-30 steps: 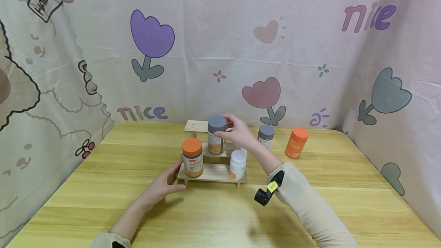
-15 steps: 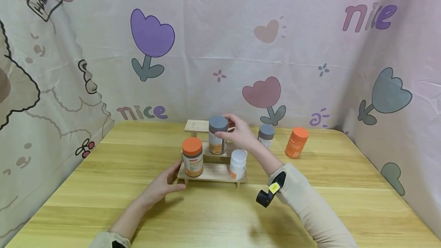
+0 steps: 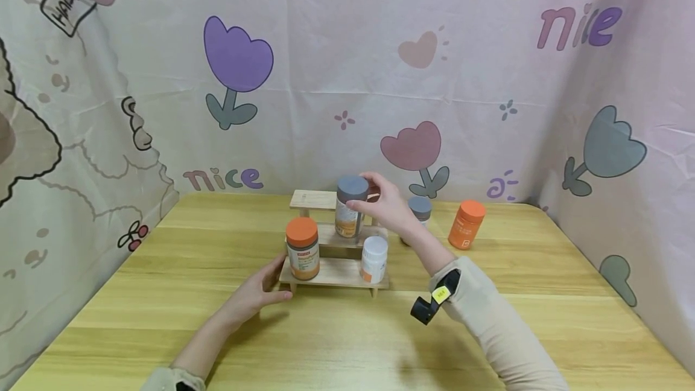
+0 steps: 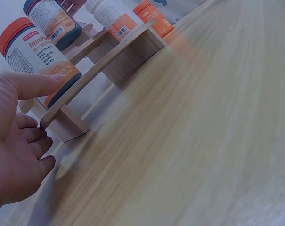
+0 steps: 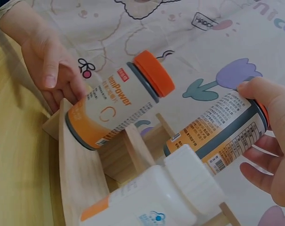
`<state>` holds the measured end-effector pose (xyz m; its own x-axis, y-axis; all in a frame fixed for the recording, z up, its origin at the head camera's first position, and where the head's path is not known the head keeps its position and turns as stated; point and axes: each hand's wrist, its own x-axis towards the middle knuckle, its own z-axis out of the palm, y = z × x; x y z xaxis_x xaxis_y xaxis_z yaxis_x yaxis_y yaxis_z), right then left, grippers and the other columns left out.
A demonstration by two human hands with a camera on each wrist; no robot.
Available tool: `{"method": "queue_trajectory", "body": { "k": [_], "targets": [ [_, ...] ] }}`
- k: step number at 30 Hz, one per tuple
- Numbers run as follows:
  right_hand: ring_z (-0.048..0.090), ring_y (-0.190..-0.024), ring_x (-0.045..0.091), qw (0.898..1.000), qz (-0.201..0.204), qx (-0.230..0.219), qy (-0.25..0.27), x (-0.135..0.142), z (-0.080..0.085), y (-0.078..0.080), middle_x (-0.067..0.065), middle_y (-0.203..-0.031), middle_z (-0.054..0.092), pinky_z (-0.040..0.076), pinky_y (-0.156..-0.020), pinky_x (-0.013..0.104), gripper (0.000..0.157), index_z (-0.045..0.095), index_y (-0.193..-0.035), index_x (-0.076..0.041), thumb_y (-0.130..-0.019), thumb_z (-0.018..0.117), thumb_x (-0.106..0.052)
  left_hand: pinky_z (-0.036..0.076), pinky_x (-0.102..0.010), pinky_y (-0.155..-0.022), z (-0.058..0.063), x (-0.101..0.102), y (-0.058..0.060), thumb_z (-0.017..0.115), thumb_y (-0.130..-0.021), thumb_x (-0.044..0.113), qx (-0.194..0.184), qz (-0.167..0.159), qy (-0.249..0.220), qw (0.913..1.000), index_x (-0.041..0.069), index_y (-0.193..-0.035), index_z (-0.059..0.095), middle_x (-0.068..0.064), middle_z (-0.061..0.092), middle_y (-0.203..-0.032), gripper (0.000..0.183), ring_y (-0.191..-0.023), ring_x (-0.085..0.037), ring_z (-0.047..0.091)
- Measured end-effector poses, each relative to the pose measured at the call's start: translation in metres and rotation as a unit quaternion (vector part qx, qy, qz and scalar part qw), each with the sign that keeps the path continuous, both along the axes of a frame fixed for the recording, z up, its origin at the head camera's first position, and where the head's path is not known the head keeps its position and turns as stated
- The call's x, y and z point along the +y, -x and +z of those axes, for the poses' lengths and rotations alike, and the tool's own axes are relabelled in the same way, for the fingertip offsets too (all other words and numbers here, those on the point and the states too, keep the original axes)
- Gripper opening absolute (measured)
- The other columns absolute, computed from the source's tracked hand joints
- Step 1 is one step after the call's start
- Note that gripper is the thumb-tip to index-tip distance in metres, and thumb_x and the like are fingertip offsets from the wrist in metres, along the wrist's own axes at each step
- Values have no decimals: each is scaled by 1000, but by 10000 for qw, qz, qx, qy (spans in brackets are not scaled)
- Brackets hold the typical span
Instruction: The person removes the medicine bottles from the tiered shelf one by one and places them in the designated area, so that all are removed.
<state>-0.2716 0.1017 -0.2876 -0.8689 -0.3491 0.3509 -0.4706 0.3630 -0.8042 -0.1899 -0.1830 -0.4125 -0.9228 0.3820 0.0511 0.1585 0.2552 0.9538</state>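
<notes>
My right hand (image 3: 388, 204) holds a grey-lidded supplement jar (image 3: 347, 222) between thumb and fingers, over the middle step of a small wooden tiered shelf (image 3: 342, 270). Whether the jar's base touches that step, I cannot tell. At the shelf's left end is my left hand (image 3: 252, 294), its fingertips by the bottom step's end and its thumb stretched out at the front, near an orange-lidded jar (image 3: 303, 252). That jar stands on the bottom step at left. A white bottle (image 3: 374, 261) stands at the same step's right end.
Behind my right forearm, partly hidden, stands another grey-lidded jar (image 3: 420, 207) on the wooden table (image 3: 347, 343). Farther right is an orange bottle (image 3: 467, 225). A patterned cloth (image 3: 326, 65) hangs behind the table and along its sides.
My right hand has moved the grey-lidded jar a little to the right and slightly up in the head view. The left hand stays in place by the shelf.
</notes>
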Motion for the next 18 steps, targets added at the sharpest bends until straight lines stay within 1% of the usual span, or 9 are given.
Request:
{"method": "queue_trajectory", "body": {
  "k": [5,9,14,18],
  "targets": [
    [56,-93,25,9999,-88,75,118,7,5,1,10,-106,57,50,-77,35,52,50,-125,-9,-80,72,-21,8,-48,-110,-1,0,0,65,-85,12,-24,-20,-39,10000,-7,-145,8,-26,7,-150,85,-136,-41,9],
    [57,-95,25,9994,-253,126,182,12,9,1,11,-107,58,51,-79,37,52,51,-125,-9,-80,72,-21,8,-47,-110,-1,1,0,66,-85,12,-81,6,-82,9999,-8,-145,8,-26,6,-150,85,-136,-41,8],
    [56,-94,25,9988,-398,148,254,19,13,-1,10,-107,57,50,-79,36,50,50,-124,-9,-80,72,-19,8,-46,-110,0,1,0,66,-84,12,-123,74,-102,9998,-9,-145,9,-26,6,-150,86,-136,-40,9],
    [54,-96,24,9982,-455,261,297,26,16,-1,11,-107,56,48,-83,36,49,50,-124,-7,-80,71,-17,8,-46,-110,0,1,0,67,-84,12,-134,90,-88,9998,-8,-145,9,-26,6,-150,86,-136,-40,9]
  ]
}}
